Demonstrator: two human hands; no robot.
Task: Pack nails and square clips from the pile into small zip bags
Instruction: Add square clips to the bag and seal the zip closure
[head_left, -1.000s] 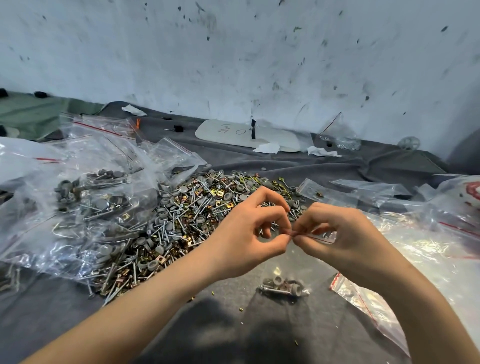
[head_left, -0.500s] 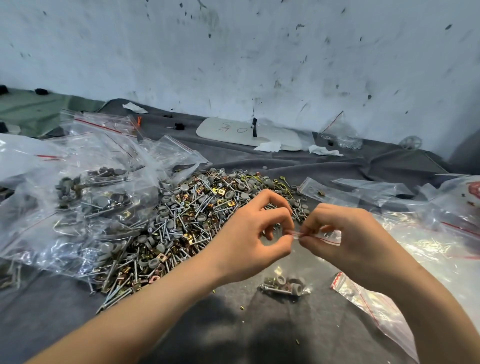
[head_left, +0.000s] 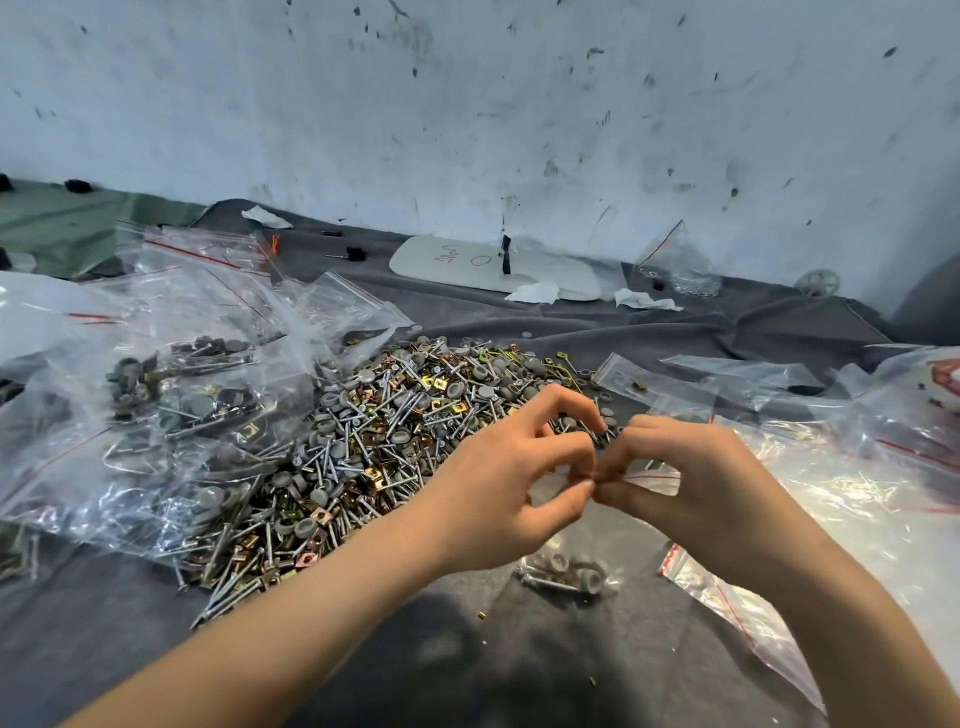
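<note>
A pile of nails, grey caps and brass square clips (head_left: 374, 447) spreads over the dark cloth in the middle. In front of it both hands meet over a small clear zip bag (head_left: 652, 475) with a red strip. My left hand (head_left: 509, 499) pinches the bag's top edge between thumb and forefinger. My right hand (head_left: 691, 488) pinches the same edge from the right, and its fingers hide most of the bag. A small filled bag (head_left: 566, 574) with nails and caps lies on the cloth just below the hands.
Filled clear bags (head_left: 171, 410) are heaped at the left. Empty zip bags (head_left: 831, 499) lie at the right, one (head_left: 727, 608) near my right forearm. A white board (head_left: 493, 265) and paper scraps sit by the marked wall at the back.
The two hands have drawn together along the bag's top edge, so the fingertips now meet. The small filled bag below has not moved.
</note>
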